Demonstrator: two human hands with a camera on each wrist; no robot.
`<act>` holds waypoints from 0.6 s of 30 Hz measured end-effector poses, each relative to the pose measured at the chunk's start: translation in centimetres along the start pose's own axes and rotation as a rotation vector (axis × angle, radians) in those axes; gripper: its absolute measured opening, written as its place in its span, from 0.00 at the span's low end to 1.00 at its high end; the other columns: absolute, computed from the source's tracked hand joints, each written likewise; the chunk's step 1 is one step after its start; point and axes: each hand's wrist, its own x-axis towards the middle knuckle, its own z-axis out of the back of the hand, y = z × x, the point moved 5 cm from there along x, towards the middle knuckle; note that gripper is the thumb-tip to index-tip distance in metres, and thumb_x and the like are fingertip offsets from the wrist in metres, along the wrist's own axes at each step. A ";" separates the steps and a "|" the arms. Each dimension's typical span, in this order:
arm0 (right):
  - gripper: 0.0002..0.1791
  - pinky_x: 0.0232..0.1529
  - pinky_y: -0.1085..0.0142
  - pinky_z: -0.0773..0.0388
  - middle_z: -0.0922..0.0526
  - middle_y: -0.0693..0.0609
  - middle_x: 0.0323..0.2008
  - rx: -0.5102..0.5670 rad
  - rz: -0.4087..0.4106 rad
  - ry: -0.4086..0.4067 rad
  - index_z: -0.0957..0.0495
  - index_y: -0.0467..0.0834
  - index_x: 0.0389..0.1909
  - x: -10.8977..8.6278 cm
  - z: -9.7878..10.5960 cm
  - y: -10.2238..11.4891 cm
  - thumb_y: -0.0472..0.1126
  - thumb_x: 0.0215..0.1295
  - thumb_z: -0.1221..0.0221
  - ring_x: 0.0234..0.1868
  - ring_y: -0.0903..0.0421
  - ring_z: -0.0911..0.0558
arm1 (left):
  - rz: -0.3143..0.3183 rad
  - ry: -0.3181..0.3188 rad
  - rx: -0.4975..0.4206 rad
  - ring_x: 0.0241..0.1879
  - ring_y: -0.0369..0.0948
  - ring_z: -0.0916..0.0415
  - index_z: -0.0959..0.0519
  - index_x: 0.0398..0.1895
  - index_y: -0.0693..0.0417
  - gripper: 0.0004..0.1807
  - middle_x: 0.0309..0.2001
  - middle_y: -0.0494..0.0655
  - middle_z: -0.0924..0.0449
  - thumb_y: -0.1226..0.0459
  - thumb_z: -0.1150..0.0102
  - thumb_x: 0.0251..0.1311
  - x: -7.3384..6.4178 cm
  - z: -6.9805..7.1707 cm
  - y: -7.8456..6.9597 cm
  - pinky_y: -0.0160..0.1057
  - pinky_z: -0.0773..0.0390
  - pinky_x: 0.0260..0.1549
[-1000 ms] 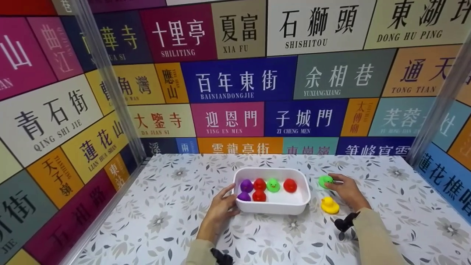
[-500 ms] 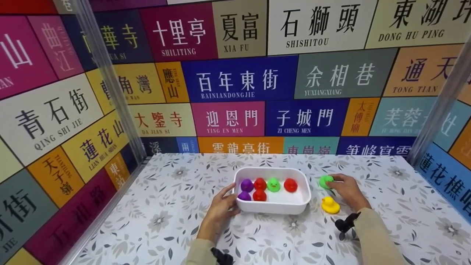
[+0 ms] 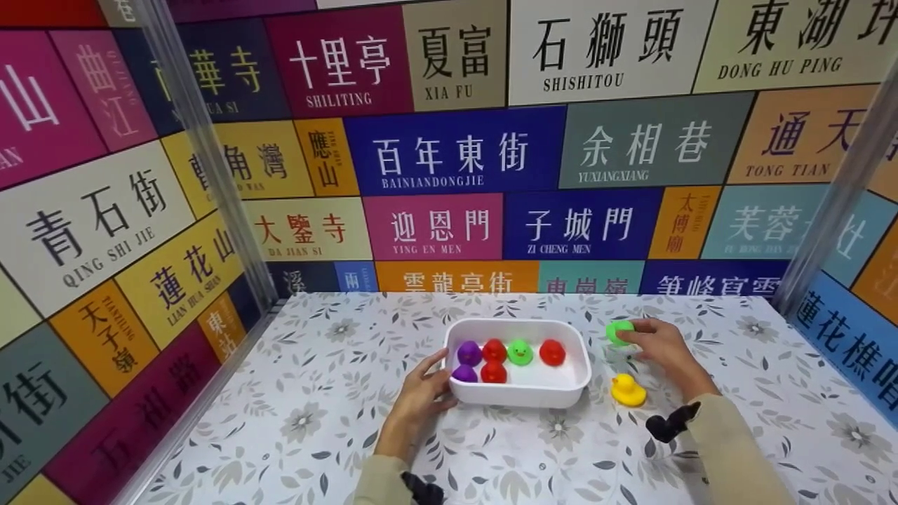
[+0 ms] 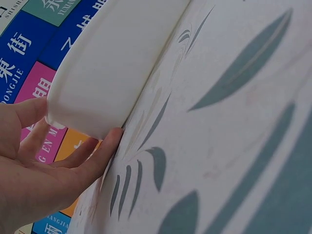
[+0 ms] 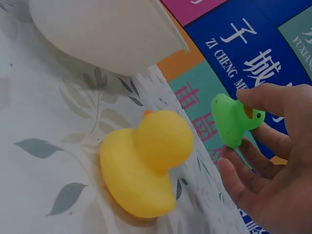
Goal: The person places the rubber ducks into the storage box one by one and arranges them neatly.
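My right hand [image 3: 663, 344] pinches a small green rubber duck [image 5: 231, 119] between thumb and fingers. In the right wrist view the duck hangs above the tabletop, its head turned toward the palm. Nearer me, below that hand, a yellow rubber duck [image 3: 628, 390] sits upright on the table. My left hand [image 3: 417, 400] holds the left end of a white plastic tub [image 3: 519, 398], fingers spread from its rim down to its base in the left wrist view. Inside the tub lie two purple ducks [image 3: 469, 353], three red ones [image 3: 552, 352] and another green duck [image 3: 519, 352].
A white cloth with grey leaves and flowers covers the table [image 3: 295, 449]. Behind it rises a wall [image 3: 456, 151] of coloured name panels. Clear upright posts [image 3: 224, 168] stand at the back corners. A black wrist mount [image 3: 671, 423] sits on the right sleeve.
My right hand has lifted the green duck off the cloth, slightly upward and away from the yellow duck. The left hand and the tub have stayed in place.
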 end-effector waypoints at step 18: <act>0.41 0.64 0.50 0.23 0.35 0.37 0.71 -0.072 0.164 0.027 0.34 0.39 0.67 -3.6 -2.1 5.5 0.61 0.63 0.36 0.68 0.40 0.28 | -0.007 -0.003 0.014 0.44 0.41 0.19 0.38 0.76 0.52 0.29 0.60 0.65 0.23 0.64 0.49 0.73 -0.1 0.1 0.0 0.42 0.16 0.42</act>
